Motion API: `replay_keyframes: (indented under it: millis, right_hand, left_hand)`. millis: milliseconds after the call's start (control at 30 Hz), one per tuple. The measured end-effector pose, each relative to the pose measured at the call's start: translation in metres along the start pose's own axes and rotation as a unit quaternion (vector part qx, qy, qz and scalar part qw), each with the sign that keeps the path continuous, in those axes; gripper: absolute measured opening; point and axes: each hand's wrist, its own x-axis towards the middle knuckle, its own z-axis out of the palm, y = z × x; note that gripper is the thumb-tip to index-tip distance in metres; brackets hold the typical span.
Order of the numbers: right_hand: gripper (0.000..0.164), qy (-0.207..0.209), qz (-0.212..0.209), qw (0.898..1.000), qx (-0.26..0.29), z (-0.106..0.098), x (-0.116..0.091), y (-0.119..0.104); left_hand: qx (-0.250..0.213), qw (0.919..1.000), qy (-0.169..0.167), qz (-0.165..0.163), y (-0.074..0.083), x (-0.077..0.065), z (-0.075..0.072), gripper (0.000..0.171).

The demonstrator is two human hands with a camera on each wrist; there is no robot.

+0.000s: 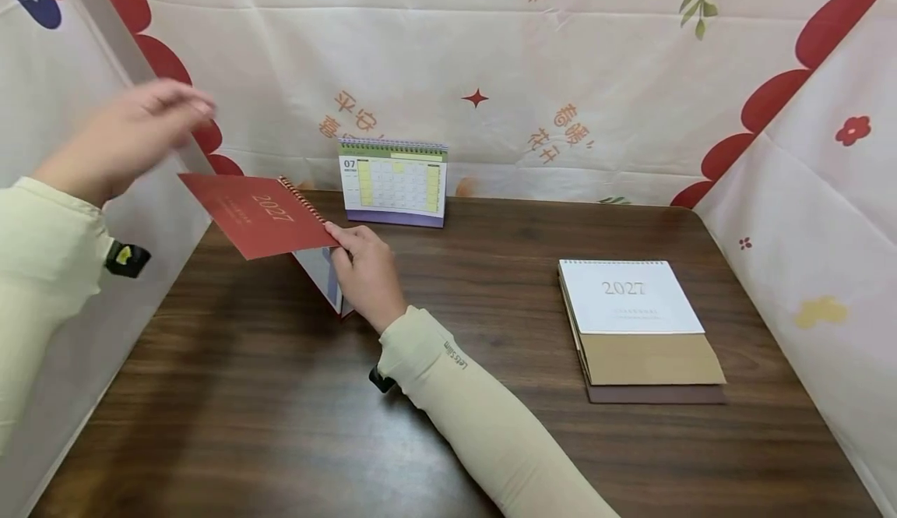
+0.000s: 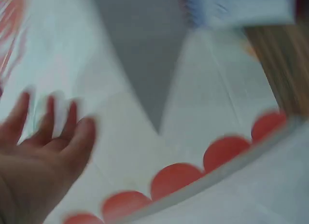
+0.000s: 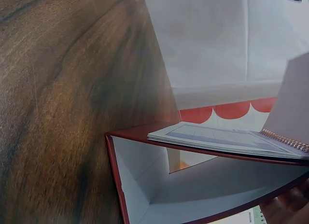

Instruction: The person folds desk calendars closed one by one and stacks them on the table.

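Note:
A red desk calendar [image 1: 241,214] with 2027 on its cover stands tilted at the left of the table. My right hand [image 1: 367,273] grips it at the spiral-bound edge, thumb on top. The cover is swung up and out to the left, away from the printed pages [image 3: 212,137]. In the right wrist view the hollow stand [image 3: 193,185] is seen from its side, with a few fingers at the right corner. My left hand [image 1: 129,132] is raised beyond the cover, holding nothing; its fingers look spread in the blurred left wrist view.
Behind, against the printed cloth [image 1: 448,58], stands a desk calendar [image 1: 395,183] showing 07. A white 2027 calendar [image 1: 624,292] on a brown stand sits at the right of the wooden table [image 1: 490,331]. Cloth walls close in both sides.

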Motion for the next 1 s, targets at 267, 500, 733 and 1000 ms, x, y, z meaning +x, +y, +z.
replay_keyframes:
  millis: [267, 500, 733, 1000]
  right_hand:
    - [0.039, 0.002, -0.003, 1.0, -0.001, 0.0, 0.001, 0.0]
    - [0.036, 0.008, -0.01, 1.0, -0.001, 0.002, -0.001, 0.001]
    - [0.035, 0.005, -0.011, 1.0, -0.017, 0.004, -0.003, 0.002]
    - [0.037, 0.0, -0.014, 1.0, -0.022, 0.001, -0.002, 0.002]
  left_hand:
    - [0.255, 0.9463, -0.192, -0.049, -0.008, 0.001, 0.046, 0.068]
    - [0.231, 0.9548, -0.168, -0.082, -0.04, 0.009, 0.069, 0.086]
    - [0.175, 0.9719, -0.118, -0.105, -0.063, 0.018, 0.08, 0.101]
    - [0.092, 0.9846, -0.097, -0.113, -0.08, 0.029, 0.096, 0.101]
